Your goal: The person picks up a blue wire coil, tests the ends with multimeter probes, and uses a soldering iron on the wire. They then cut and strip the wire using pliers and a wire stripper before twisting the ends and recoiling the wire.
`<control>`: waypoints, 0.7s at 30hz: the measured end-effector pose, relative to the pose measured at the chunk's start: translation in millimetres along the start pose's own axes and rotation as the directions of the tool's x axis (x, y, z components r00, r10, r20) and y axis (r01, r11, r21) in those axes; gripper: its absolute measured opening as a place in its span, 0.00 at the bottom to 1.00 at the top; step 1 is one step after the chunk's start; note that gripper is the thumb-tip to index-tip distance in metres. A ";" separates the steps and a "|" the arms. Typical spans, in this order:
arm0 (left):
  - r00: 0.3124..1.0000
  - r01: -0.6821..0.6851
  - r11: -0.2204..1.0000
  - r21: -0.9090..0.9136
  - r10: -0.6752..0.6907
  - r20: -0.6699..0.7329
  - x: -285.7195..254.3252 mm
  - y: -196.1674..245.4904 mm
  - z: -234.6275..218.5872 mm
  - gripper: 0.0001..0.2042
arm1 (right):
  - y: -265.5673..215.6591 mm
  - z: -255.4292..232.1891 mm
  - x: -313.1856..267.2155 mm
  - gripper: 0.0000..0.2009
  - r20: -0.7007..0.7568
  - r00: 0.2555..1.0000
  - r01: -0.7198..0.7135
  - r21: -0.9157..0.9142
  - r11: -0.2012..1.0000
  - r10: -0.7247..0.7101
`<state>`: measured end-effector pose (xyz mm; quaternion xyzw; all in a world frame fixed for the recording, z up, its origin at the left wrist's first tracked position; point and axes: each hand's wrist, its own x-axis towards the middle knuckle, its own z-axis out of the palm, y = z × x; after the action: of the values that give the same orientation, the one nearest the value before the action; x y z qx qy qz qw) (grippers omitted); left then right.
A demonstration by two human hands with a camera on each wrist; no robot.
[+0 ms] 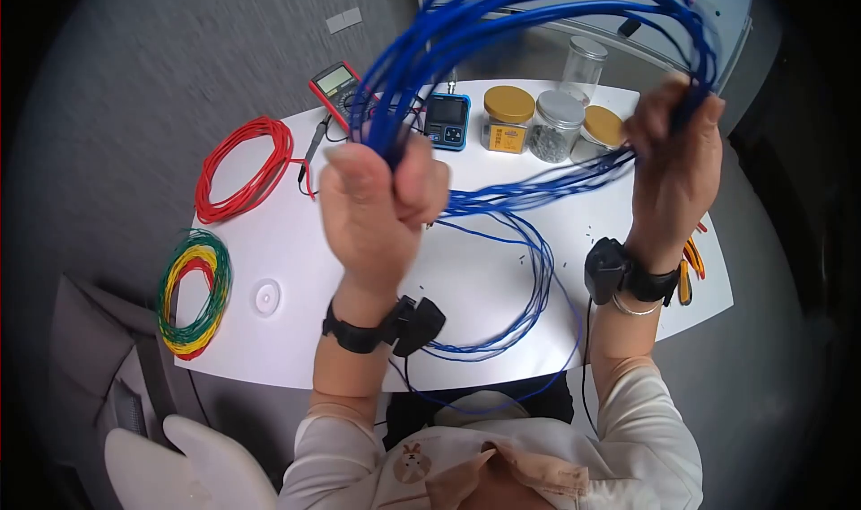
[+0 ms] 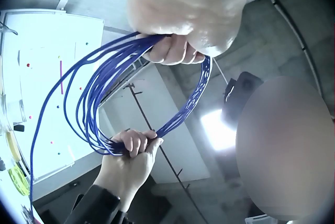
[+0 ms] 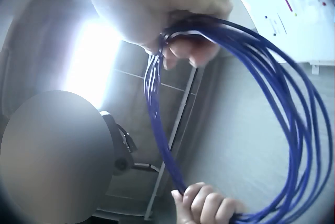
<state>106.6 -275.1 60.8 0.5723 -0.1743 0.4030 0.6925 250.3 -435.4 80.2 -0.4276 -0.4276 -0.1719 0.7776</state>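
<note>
A many-looped coil of blue cable (image 1: 538, 12) is held up over the white table. My left hand (image 1: 372, 209) grips its left side, fingers curled round the strands; my right hand (image 1: 673, 165) grips its right side, slightly blurred. In the left wrist view the coil (image 2: 102, 85) runs between my left hand (image 2: 183, 20) at the top and my right hand (image 2: 131, 156) below. In the right wrist view the coil (image 3: 293, 124) bows out to the right between my right hand (image 3: 167, 9) and my left hand (image 3: 207, 205). More blue loops (image 1: 543, 277) show lower, over the table.
Red cable (image 1: 211, 183) and a green, yellow and red coil (image 1: 166, 295) lie at the left, near a white spool (image 1: 265, 297). Behind are a red multimeter (image 1: 336, 84), a blue-edged device (image 1: 447, 120) and several jars (image 1: 508, 106). Orange-handled tools (image 1: 686, 281) lie at the right.
</note>
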 end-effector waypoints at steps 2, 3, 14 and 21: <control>0.999 -0.038 0.979 0.201 0.043 -0.020 2.5 5.8 0.8 0.27 | 3.1 -4.8 5.7 0.25 0.095 0.966 0.257 -0.315 0.914 -0.239; 0.998 -0.051 0.952 0.301 0.063 -0.030 1.4 7.1 0.2 0.27 | 1.5 -10.6 8.8 0.26 0.216 0.897 0.441 -0.462 0.769 -0.385; 0.700 -0.435 0.606 0.666 -0.238 0.673 53.0 -4.2 28.4 0.12 | -27.8 -7.4 -11.2 0.21 0.611 0.787 0.413 -0.628 0.660 0.089; 0.872 -0.316 0.692 0.649 -0.056 0.485 48.3 -19.5 16.0 0.21 | -23.2 -19.8 0.1 0.12 0.549 0.836 0.338 -0.519 0.785 0.003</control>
<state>154.6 -273.1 86.6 0.8595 -0.2086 0.3372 0.3224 245.8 -464.8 87.0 -0.6387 -0.5834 -0.2459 0.4372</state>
